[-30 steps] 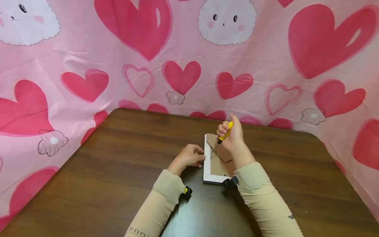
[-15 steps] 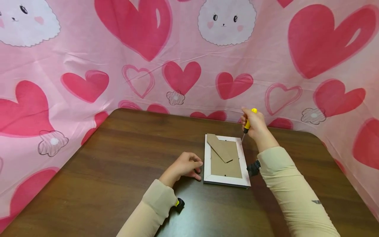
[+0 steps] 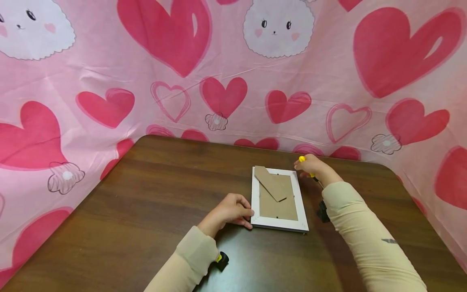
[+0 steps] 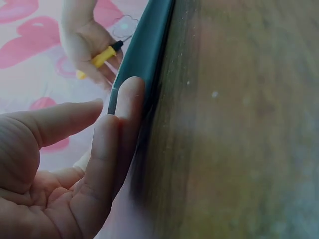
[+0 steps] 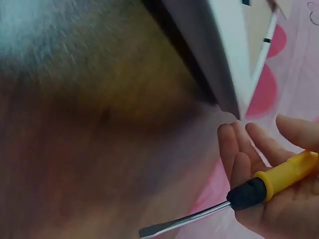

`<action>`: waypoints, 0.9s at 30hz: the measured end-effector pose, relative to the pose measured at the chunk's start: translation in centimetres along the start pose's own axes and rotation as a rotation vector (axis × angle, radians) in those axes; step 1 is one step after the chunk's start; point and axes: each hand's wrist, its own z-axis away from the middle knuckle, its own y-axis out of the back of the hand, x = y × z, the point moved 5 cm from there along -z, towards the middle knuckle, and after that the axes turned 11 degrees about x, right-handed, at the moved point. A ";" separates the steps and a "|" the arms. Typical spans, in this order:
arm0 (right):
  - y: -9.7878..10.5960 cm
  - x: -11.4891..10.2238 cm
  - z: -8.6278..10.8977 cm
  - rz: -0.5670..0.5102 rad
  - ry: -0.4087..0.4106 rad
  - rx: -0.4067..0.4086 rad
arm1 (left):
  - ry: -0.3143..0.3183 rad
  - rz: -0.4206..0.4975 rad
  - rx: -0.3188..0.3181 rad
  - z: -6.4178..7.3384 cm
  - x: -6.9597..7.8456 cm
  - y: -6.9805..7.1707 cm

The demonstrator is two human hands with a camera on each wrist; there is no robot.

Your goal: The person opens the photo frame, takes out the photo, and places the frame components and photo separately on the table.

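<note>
A white picture frame (image 3: 300, 205) lies face down on the table, its brown backing board (image 3: 268, 209) and folded easel stand (image 3: 270, 184) uppermost. My left hand (image 3: 231, 211) is at the near left corner. In the left wrist view its extended fingers (image 4: 130, 102) touch the frame's dark side (image 4: 142, 57), the thumb beside the edge. My right hand (image 3: 316, 167) is by the far right corner, holding a flat-blade screwdriver (image 5: 289, 175) by its yellow handle. The blade points back toward the wrist, and the fingertips (image 5: 227, 132) are right at the frame's corner.
The brown wooden table (image 3: 164, 190) extends around the frame, with rounded far corners. Behind it hangs a pink cloth (image 3: 226, 48) printed with hearts. A black wrist camera (image 3: 221, 261) is strapped on the left sleeve, another (image 3: 323, 211) on the right.
The right hand moved from over the backing board to the frame's far right corner, then lowered, the screwdriver turning back in its grip. The left hand slid nearer along the left edge.
</note>
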 end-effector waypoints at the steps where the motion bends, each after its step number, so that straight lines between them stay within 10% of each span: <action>1: -0.1 0.2 -0.1 0.003 0.011 0.001 | 0.005 -0.001 -0.003 -0.1 0.0 0.0; 27: 0.2 1.7 0.3 0.009 0.060 0.004 | 0.034 -0.099 -0.097 -1.7 1.1 0.4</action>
